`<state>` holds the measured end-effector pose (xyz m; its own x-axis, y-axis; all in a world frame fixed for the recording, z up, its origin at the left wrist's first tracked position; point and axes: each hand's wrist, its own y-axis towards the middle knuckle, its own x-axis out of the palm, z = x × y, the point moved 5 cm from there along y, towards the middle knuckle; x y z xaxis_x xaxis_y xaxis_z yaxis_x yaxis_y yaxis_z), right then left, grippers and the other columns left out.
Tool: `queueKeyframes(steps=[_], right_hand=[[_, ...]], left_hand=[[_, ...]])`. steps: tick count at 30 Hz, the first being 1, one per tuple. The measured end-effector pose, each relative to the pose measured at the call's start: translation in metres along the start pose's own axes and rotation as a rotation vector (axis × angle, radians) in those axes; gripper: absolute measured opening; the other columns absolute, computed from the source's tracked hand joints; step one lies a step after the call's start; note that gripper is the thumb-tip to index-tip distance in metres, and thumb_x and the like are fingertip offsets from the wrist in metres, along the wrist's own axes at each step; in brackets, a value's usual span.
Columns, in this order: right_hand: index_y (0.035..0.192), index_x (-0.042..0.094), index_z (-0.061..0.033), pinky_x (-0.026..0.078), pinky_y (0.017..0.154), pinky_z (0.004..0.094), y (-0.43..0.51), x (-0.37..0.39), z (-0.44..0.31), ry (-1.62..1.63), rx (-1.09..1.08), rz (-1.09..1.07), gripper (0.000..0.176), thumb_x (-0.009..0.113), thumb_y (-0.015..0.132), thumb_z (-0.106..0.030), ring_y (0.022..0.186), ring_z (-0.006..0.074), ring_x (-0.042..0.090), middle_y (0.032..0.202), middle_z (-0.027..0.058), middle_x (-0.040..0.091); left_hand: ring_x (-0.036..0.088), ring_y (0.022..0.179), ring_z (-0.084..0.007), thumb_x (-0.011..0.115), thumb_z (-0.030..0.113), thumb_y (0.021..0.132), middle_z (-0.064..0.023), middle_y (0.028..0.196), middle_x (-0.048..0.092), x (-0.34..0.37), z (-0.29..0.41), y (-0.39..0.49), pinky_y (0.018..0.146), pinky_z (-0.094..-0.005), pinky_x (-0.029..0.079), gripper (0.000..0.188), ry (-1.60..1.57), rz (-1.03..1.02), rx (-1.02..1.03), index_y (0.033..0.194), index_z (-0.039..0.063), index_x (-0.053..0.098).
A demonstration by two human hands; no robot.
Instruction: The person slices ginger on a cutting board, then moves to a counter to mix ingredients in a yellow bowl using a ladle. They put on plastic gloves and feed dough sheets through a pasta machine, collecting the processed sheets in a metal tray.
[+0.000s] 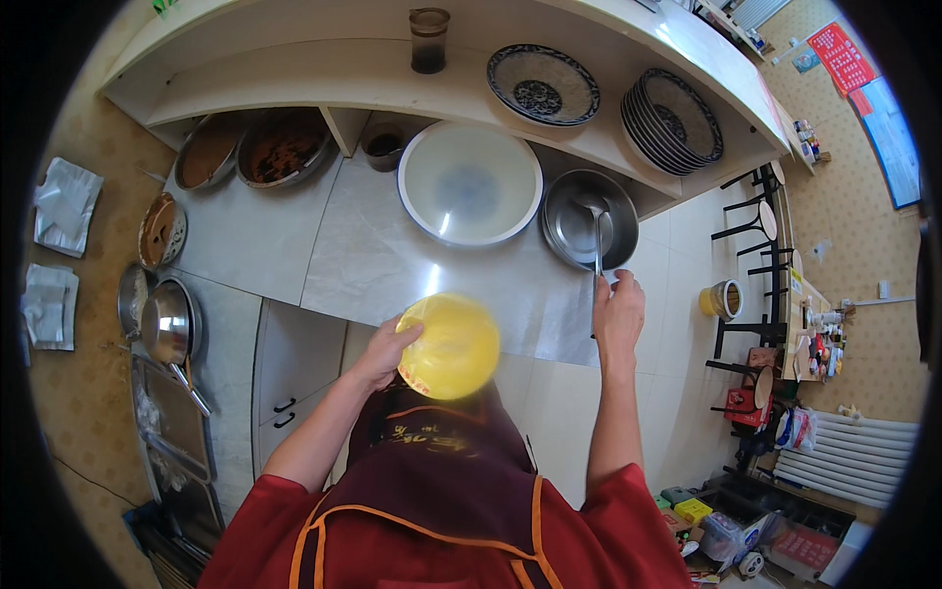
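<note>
My left hand point(384, 353) grips the rim of a round yellow bowl point(450, 346), thumb on top, in front of my apron. Its surface is shiny and somewhat blurred, perhaps under clear plastic; there is red print near the lower edge. My right hand point(620, 309) holds the handle of a metal ladle point(597, 239). The ladle's head rests inside a deep stainless-steel pot point(627, 221) at the counter's right end. Left of that pot, and close to it, stands a large white basin point(536, 173) with a blue rim and what looks like clear liquid inside.
Patterned bowls point(543, 85), several in a stack point(666, 125), stand on the shelf point(331, 62) beside a cup point(429, 40). Metal bowls of reddish-brown contents point(283, 151) sit at back left. A lidded metal pan point(168, 320) lies left. Stools point(765, 221) line the right.
</note>
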<state>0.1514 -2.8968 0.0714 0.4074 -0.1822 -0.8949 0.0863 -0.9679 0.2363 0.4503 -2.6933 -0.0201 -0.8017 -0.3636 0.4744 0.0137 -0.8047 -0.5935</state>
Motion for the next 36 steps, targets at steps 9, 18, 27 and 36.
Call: queueKeyframes(steps=[9, 18, 27, 36], right_hand=[[0.097, 0.054, 0.0029, 0.057, 0.067, 0.0484, 0.012, 0.027, 0.05, -0.227, 0.061, -0.191, 0.016, 0.062, 0.095, -0.011, 0.075, 0.0389, 0.069, 0.086, 0.0215, 0.067], [0.085, 0.061, 0.0083, 0.045, 0.041, 0.0286, 0.026, 0.004, 0.08, 0.821, 0.679, -0.616, 0.023, 0.057, 0.099, -0.01, 0.048, 0.0155, 0.058, 0.069, 0.0141, 0.066], [0.091, 0.063, 0.0107, 0.043, 0.04, 0.025, 0.012, -0.057, 0.085, 0.953, 0.74, -0.668, 0.025, 0.057, 0.099, -0.012, 0.046, 0.0135, 0.056, 0.07, 0.0132, 0.066], [0.097, 0.063, 0.0138, 0.038, 0.035, 0.0239, -0.009, -0.148, 0.035, 0.928, 0.627, -0.752, 0.029, 0.055, 0.1, -0.013, 0.04, 0.0125, 0.052, 0.068, 0.0137, 0.066]], left_hand=[[0.068, 0.11, -0.0228, 0.058, 0.014, 0.102, -0.0167, 0.127, 0.064, 0.018, 0.023, -0.001, 0.093, -0.0363, 0.058, 0.041, -0.043, -0.029, 0.012, 0.137, -0.006, 0.049], [0.06, 0.125, -0.02, 0.036, 0.044, 0.11, -0.013, 0.139, 0.057, 0.059, 0.066, 0.014, 0.102, -0.0342, 0.053, 0.059, -0.058, -0.171, 0.044, 0.148, -0.002, 0.04], [0.059, 0.125, -0.0191, 0.029, 0.052, 0.109, -0.0108, 0.142, 0.056, 0.088, 0.086, 0.043, 0.1, -0.0329, 0.053, 0.064, 0.037, -0.211, 0.033, 0.149, 0.003, 0.042], [0.065, 0.117, -0.0178, 0.033, 0.056, 0.107, -0.0071, 0.135, 0.062, 0.119, 0.088, 0.074, 0.092, -0.0355, 0.058, 0.062, 0.028, -0.177, -0.021, 0.142, 0.009, 0.05]])
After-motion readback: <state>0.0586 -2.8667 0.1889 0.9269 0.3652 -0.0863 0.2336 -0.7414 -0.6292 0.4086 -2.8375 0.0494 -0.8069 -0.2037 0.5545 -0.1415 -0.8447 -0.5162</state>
